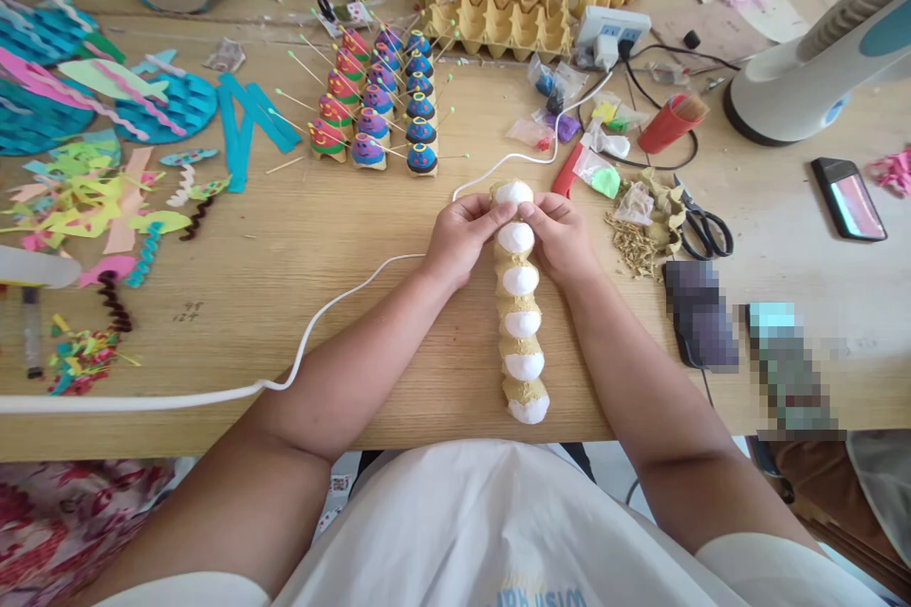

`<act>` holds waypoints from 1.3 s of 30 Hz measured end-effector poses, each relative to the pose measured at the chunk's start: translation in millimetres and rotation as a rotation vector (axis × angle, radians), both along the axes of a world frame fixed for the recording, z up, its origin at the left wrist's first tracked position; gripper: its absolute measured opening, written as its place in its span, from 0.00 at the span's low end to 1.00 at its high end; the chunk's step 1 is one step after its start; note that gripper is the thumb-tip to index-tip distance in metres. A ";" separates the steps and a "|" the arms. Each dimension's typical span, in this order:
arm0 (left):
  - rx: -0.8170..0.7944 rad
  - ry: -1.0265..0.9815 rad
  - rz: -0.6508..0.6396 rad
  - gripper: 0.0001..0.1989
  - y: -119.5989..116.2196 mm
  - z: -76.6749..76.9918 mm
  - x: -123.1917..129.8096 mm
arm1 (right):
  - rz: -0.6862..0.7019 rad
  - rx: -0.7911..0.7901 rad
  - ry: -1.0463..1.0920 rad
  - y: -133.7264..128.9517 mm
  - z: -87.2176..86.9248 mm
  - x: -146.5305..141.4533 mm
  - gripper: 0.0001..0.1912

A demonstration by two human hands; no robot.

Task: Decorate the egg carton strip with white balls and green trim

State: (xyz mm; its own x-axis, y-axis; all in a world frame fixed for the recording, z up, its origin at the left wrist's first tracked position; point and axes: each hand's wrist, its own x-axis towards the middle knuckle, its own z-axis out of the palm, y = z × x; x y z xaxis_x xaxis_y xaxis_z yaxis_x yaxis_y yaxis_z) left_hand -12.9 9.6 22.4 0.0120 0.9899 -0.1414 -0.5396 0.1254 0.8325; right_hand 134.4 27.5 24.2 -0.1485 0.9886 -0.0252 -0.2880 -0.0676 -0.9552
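An egg-carton strip (pixel 523 346) lies lengthwise towards me on the wooden table, its several bumps capped in white. My left hand (pixel 459 237) pinches the far end from the left, thumb on the white cap. From the right, my right hand (pixel 565 235) grips the same end, and the two thumb tips nearly meet on top. Fingers of both hands curl down beside the strip, partly hidden. Beyond my hands stand painted carton strips (pixel 371 121) in red, purple and blue, with green-tipped sticks poking out.
Scissors (pixel 704 229), carton scraps (pixel 659 209) and a red stick holder (pixel 671 121) lie to the right, near phones (pixel 848 199). A white cable (pixel 320 318) crosses the table on the left, near paper cutouts (pixel 78 199). Egg trays (pixel 498 5) and a power strip (pixel 613 27) sit behind.
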 end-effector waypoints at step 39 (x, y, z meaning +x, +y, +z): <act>-0.265 -0.254 -0.185 0.11 0.2 8.0 -7.6 | 0.055 -0.013 -0.038 -6.5 4.3 -7.1 0.29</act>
State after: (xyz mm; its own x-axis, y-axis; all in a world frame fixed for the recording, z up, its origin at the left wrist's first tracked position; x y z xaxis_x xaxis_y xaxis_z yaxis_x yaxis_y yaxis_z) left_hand -20.4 9.8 30.4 0.2534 0.8975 -0.3609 -0.6724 0.4317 0.6013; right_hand 127.3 21.0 28.6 -0.2015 0.9785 -0.0448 -0.2470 -0.0950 -0.9643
